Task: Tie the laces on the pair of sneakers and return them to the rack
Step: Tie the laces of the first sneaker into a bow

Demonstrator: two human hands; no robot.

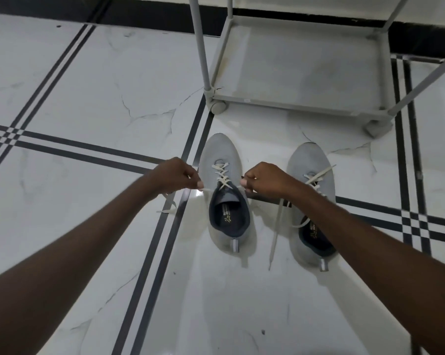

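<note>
Two light grey sneakers with dark blue lining stand side by side on the floor, toes pointing away from me. My left hand (178,175) pinches one cream lace end of the left sneaker (222,157), pulled out to the left. My right hand (263,179) pinches the other end of that lace at the shoe's right side. The lace (222,175) is crossed over the tongue, and its left tail (168,206) hangs down to the floor. The right sneaker (309,160) sits partly under my right forearm, its laces (277,226) loose and trailing on the floor.
A grey shoe rack (303,106) on casters stands just beyond the sneakers, its bottom shelf bare, with upright poles (200,42) rising at its corners. The floor is glossy white marble tile with dark stripe borders (149,252). A black skirting runs along the far wall.
</note>
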